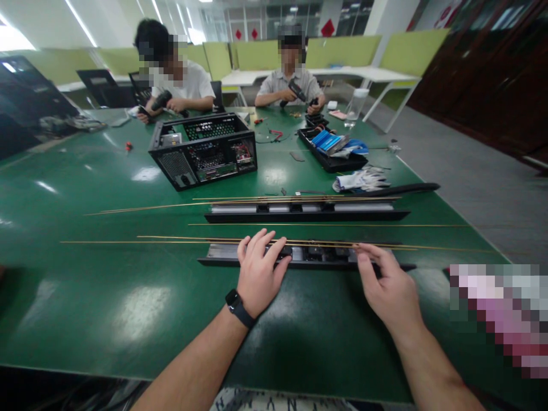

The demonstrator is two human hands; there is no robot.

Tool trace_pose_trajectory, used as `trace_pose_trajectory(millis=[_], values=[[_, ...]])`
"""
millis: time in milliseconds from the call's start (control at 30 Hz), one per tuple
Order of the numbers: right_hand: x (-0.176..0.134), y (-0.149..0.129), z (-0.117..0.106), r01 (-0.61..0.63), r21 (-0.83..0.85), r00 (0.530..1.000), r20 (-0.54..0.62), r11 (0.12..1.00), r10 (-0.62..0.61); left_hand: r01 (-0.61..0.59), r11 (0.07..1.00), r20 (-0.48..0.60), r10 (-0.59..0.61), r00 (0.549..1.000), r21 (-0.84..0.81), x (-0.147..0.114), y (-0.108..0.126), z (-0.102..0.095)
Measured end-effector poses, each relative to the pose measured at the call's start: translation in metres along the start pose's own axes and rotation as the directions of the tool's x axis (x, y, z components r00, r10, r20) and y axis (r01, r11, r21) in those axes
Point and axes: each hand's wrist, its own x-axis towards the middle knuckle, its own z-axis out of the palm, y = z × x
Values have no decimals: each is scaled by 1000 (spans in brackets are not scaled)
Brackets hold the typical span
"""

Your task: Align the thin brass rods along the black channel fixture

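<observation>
My left hand (262, 273), with a dark watch (234, 301) on its wrist, lies over the near black rail (317, 265), fingers spread and palm down. Its fingertips reach across thin gold-coloured rods (171, 238) that run lengthwise along the rail. Toward the rail's right end, the thumb and forefinger of my right hand (391, 285) are pinched together at a thin rod. Small black parts (314, 252) sit in the rail's silvery channel between my hands. Behind it lies a second rail (308, 216) with more rods (141, 209) across its top. A single rod (299, 224) lies between the two rails.
An open computer case (205, 151) stands on the green table (94, 279). A black tray (331, 162) of blue parts, gloves (362, 180) and a clear bottle (356, 107) are at back right. Two people (188, 83) (291, 83) sit opposite with power drills.
</observation>
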Motion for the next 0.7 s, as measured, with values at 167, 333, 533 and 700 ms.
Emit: trace_pose_trajectory(millis=[167, 333, 533, 700], values=[[-1, -3, 3, 70, 35, 997, 27, 997, -71, -12, 1000, -5, 12, 1000, -2, 0, -1, 1], [1, -1, 1, 1, 3, 1000, -21, 1000, -1, -5, 1000, 3, 5, 1000, -2, -1, -1, 0], [0, -4, 2, 43, 20, 999, 22, 999, -43, -5, 1000, 15, 5, 1000, 4, -1, 0, 0], [-1, -4, 3, 24, 28, 999, 24, 999, -25, -4, 1000, 16, 4, 1000, 14, -1, 0, -1]])
